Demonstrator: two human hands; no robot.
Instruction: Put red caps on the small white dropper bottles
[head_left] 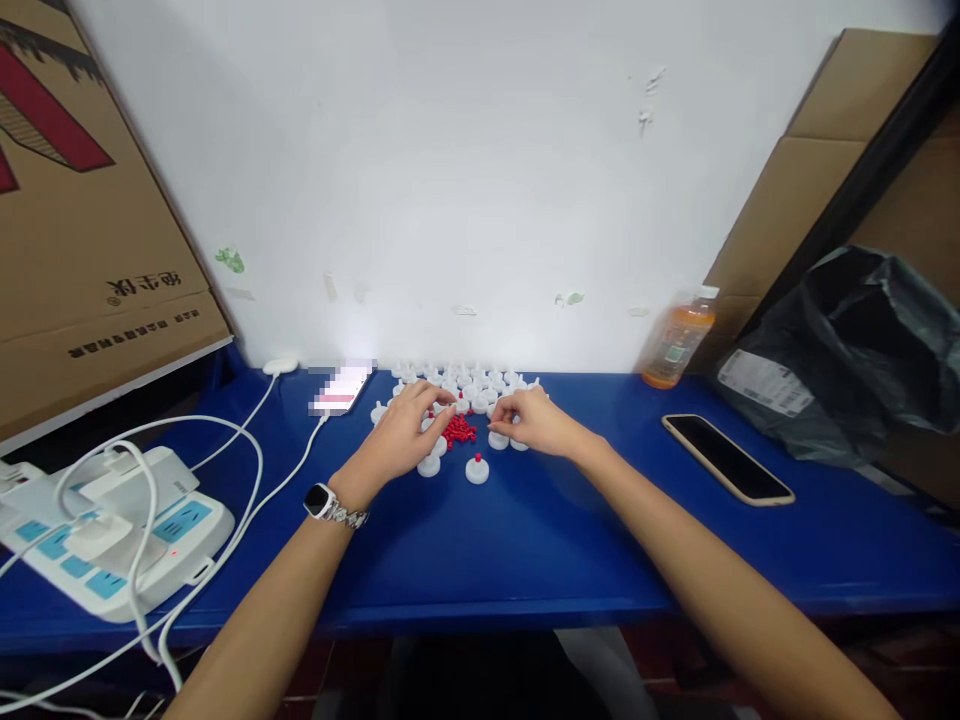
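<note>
Blue bench against a white wall carries white caps and red plugs; left hand rests fingers-curled beside the plugs, its grip unclear; right hand pinches a cap.

A pixelated patch blurred something at the table's ten o'clock. Both hands' fingertips were too small to show any grip. The cardboard box ran off the left edge.
</note>
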